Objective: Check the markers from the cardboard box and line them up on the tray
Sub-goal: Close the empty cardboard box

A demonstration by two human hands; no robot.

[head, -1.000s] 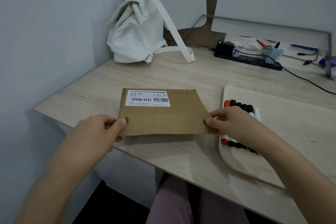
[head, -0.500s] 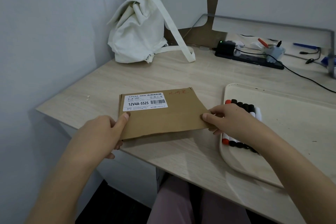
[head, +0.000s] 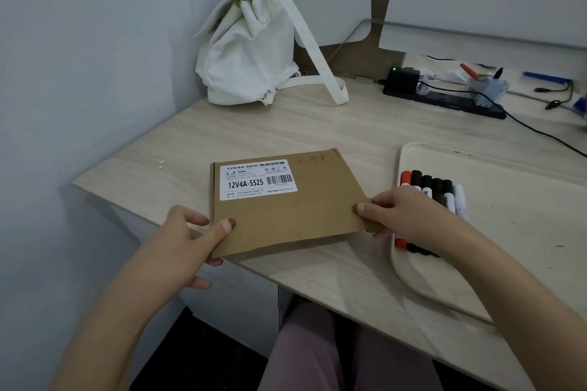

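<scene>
A flat brown cardboard box (head: 295,213) with a white label lies closed near the desk's front edge. My left hand (head: 190,238) grips its near left corner, thumb on top. My right hand (head: 403,216) pinches its right edge. To the right, a cream tray (head: 508,232) holds a row of several markers (head: 428,187) side by side, one red-capped, the others black and white. My right hand covers the middle of that row.
A white backpack (head: 251,51) leans in the back left corner. A black power strip (head: 444,98) with cables and small items sits at the back right. A raised shelf edge (head: 476,32) runs behind it. The desk's left edge drops off beside the box.
The box has swung slightly counterclockwise and shifted a little away from me, both hands keeping their hold on its edges.
</scene>
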